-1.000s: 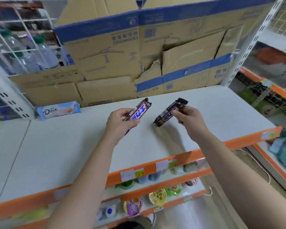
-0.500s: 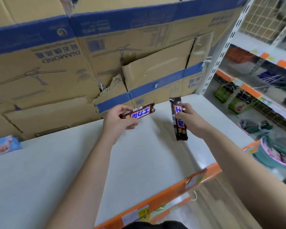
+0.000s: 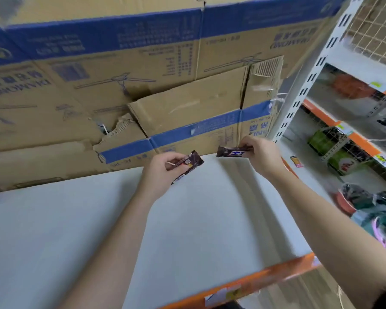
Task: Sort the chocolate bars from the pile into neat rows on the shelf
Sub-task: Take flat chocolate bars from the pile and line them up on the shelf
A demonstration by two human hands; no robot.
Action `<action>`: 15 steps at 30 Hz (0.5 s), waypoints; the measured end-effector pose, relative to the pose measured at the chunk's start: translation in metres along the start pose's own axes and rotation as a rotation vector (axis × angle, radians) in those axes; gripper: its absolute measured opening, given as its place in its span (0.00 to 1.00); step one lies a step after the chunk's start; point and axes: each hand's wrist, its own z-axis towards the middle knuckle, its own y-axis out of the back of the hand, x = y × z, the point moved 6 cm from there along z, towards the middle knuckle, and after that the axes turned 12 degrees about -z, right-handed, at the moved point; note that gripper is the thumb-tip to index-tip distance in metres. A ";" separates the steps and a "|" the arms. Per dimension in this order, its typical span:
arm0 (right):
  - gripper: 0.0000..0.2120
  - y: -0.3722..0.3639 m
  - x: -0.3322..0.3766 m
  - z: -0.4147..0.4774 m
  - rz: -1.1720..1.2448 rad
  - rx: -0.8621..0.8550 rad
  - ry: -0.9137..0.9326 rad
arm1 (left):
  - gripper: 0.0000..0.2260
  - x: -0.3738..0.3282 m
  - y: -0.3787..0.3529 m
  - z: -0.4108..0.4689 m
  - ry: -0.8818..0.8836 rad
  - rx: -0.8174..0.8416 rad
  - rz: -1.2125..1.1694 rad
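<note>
Each hand holds one dark brown chocolate bar above the back right part of the white shelf (image 3: 187, 230). My left hand (image 3: 161, 172) grips a bar (image 3: 191, 162) turned with its barcode side up, tilted up to the right. My right hand (image 3: 262, 156) pinches the other bar (image 3: 231, 152) by its right end; it lies level, close to the cardboard at the back, with its blue lettering showing. The two bars are apart. No pile of bars is in view.
Large brown cardboard boxes with blue bands (image 3: 176, 112) wall off the back of the shelf. A white slotted upright (image 3: 303, 81) stands at the right corner. The shelf's orange front edge (image 3: 243, 279) carries price tags. Neighbouring shelves with goods (image 3: 343, 152) lie to the right.
Both hands moved toward the back right of the shelf. The right bar turned from upright to level, and the left bar flipped to its barcode side. The view swung right.
</note>
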 end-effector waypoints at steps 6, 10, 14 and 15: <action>0.08 -0.013 -0.012 0.012 0.140 0.009 0.173 | 0.10 -0.001 -0.043 -0.005 -0.038 -0.078 0.237; 0.09 -0.017 -0.012 0.015 0.158 -0.018 0.222 | 0.09 -0.002 -0.056 -0.013 -0.039 -0.111 0.382; 0.10 -0.017 -0.007 0.014 0.152 -0.026 0.318 | 0.16 -0.002 -0.052 -0.025 0.018 -0.155 0.532; 0.09 -0.016 -0.007 0.014 0.146 -0.042 0.325 | 0.17 0.000 -0.049 -0.028 0.044 -0.146 0.556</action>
